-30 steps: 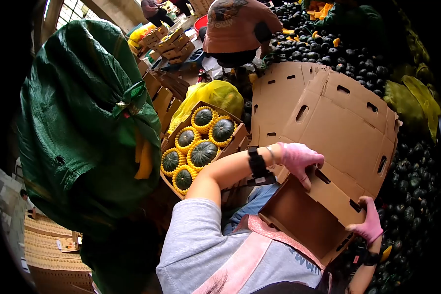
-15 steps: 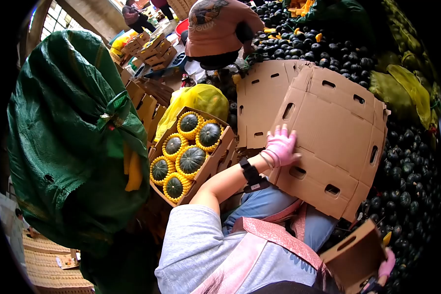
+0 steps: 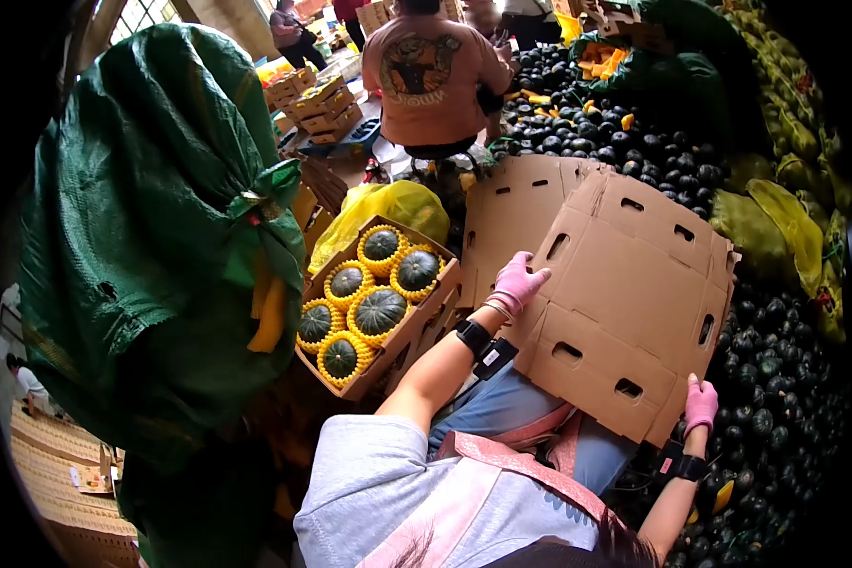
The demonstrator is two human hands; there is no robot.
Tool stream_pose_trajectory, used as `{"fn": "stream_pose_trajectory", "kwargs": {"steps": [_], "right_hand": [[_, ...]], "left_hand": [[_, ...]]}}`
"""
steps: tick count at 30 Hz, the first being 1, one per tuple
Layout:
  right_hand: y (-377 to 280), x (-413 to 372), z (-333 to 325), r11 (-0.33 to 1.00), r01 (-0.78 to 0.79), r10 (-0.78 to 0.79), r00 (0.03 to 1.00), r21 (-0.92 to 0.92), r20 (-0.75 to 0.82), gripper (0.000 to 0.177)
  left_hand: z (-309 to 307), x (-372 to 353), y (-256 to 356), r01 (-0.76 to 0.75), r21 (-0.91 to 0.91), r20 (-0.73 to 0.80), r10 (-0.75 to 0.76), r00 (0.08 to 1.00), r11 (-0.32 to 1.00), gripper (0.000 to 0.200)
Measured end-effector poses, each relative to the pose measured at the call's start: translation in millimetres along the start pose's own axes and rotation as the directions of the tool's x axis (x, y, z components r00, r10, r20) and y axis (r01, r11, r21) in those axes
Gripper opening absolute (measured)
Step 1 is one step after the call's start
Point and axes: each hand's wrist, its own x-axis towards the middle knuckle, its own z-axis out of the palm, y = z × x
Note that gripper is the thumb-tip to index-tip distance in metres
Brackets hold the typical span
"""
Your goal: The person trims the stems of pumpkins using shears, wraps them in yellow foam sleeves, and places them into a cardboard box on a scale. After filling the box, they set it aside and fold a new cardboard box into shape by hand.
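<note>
A flattened cardboard sheet [image 3: 625,293] with oval slots lies tilted across my lap. At its left edge is my left hand [image 3: 519,284], in a pink glove, closed on that edge. My right hand [image 3: 701,402], also gloved in pink, grips the lower right edge. Behind it stands another flat cardboard sheet [image 3: 506,213]. To the left, an open carton [image 3: 402,346] holds several dark green squashes [image 3: 380,311] in yellow foam nets.
A big green sack [image 3: 151,246] bulges at the left, and a yellow bag [image 3: 398,210] lies behind the carton. Loose squashes [image 3: 776,407] cover the floor at the right. A person in a pink shirt [image 3: 426,80] sits ahead.
My left hand has moved from the sheet's face to its left edge. My right hand has let go of a small folded carton at the lower right and taken hold of the sheet's edge.
</note>
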Motion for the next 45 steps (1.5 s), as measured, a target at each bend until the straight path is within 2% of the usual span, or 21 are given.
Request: {"fn": "stream_pose_trajectory", "kwargs": {"steps": [4,6,12,15,18,20,22,24,25,26,28,32,33,34,35,36,38,39,40,41,45], "right_hand": [[-11.3,-7.1,-12.1,0.999,0.044,-0.044,0.999,0.007,-0.027,0.033],[-16.8,-8.0,-20.5,0.996,0.003,-0.003,1.000,0.086,0.007,0.033],[-49.1,-38.7,-65.8,0.999,0.017,-0.018,1.000,0.043,0.015,0.034],[-43.0,-43.1,-68.0,0.997,0.040,-0.041,0.999,0.064,0.019,0.031],[-27.7,-50.3,-61.3,0.987,0.014,-0.022,0.998,0.159,0.051,0.030],[0.3,-54.0,-44.0,0.723,-0.058,-0.059,0.988,0.688,0.145,0.050],[-12.5,-77.7,-47.9,0.601,-0.048,-0.097,0.986,0.798,0.132,0.070],[-18.5,-91.3,-41.4,0.850,0.374,-0.374,0.924,0.371,-0.075,0.072],[-29.4,-101.3,-43.0,0.854,0.495,-0.481,0.868,-0.158,0.122,0.072],[-42.6,-107.9,-39.1,0.780,0.597,-0.482,0.764,-0.188,0.429,0.070],[-47.8,-104.6,-47.5,0.564,0.825,-0.677,0.482,-0.029,0.556,0.072],[-0.4,-67.9,-59.9,0.490,0.867,-0.721,0.459,-0.086,0.519,0.051],[-0.3,-63.5,-62.0,0.484,0.868,-0.863,0.453,0.112,0.223,0.040],[-3.4,-67.2,-67.5,0.628,0.693,-0.748,0.664,0.355,0.026,0.031],[-6.8,-65.4,-71.2,0.519,0.493,-0.562,0.812,0.699,-0.155,0.026],[-8.1,-66.9,-72.7,0.241,0.288,-0.286,0.934,0.927,-0.216,0.021],[-13.6,-92.7,-82.3,0.429,0.269,-0.156,0.962,0.863,-0.222,0.016],[-34.8,-117.2,-85.9,0.651,0.513,-0.401,0.858,0.560,-0.320,0.017],[-25.8,-125.7,-91.0,0.531,0.846,-0.821,0.528,0.051,-0.217,0.019],[-12.7,-139.6,-87.5,0.503,0.862,-0.864,0.503,-0.064,-0.017,0.023],[17.3,-189.6,-74.8,0.604,0.794,-0.729,0.513,0.073,0.454,0.044]], "left_hand": [[-2.9,21.1,-23.9,-0.056,-0.056,0.026,0.057,0.998,0.997,0.059],[-4.2,27.1,-23.0,0.046,-0.343,0.121,-0.004,0.993,0.938,0.050],[-23.7,22.3,-18.4,0.184,-0.518,0.252,-0.056,0.966,0.835,0.024],[-30.7,11.0,-12.3,-0.016,-0.463,0.082,0.061,0.995,0.886,0.022],[-41.7,5.4,-13.1,0.010,-0.759,0.095,0.095,0.991,0.651,0.035],[-51.1,-9.7,-6.9,0.088,-0.778,0.106,-0.008,0.994,0.622,0.047],[-55.6,-28.4,-8.2,0.329,-0.640,0.554,0.121,0.823,0.694,0.059],[-40.0,-52.6,-12.4,-0.280,-0.096,0.387,0.295,0.874,0.955,0.082],[-24.1,-68.3,5.1,-0.318,0.277,0.453,0.169,0.875,0.907,0.087],[-14.7,-86.5,23.4,-0.342,0.605,0.470,0.023,0.882,0.719,0.093],[-18.4,-110.8,38.5,-0.753,0.450,0.660,0.389,0.643,0.480,0.102],[-40.0,-75.1,20.4,-0.920,-0.032,0.836,0.515,0.190,0.391,0.072],[-42.7,-64.3,17.4,-0.892,-0.106,0.816,0.551,0.175,0.440,0.060],[-44.5,-52.3,6.9,-0.774,-0.236,0.686,0.665,0.295,0.587,0.042],[-48.4,-51.5,7.8,-0.662,-0.314,0.400,0.727,0.558,0.681,0.028],[-50.2,-49.8,9.3,-0.210,-0.633,0.234,0.443,0.865,0.745,0.020],[-57.5,-63.2,25.5,-0.232,-0.688,0.025,0.342,0.939,0.688,0.016],[-68.5,-83.7,37.9,-0.544,-0.417,0.040,0.613,0.789,0.728,0.015],[-80.8,-105.4,43.8,-0.800,-0.136,0.158,0.810,0.565,0.585,0.014],[-86.2,-117.7,41.2,-0.906,0.008,0.406,0.827,0.389,0.423,0.014],[-93.7,-160.0,-10.1,-0.830,-0.114,0.711,0.628,0.316,0.547,0.038]]}}
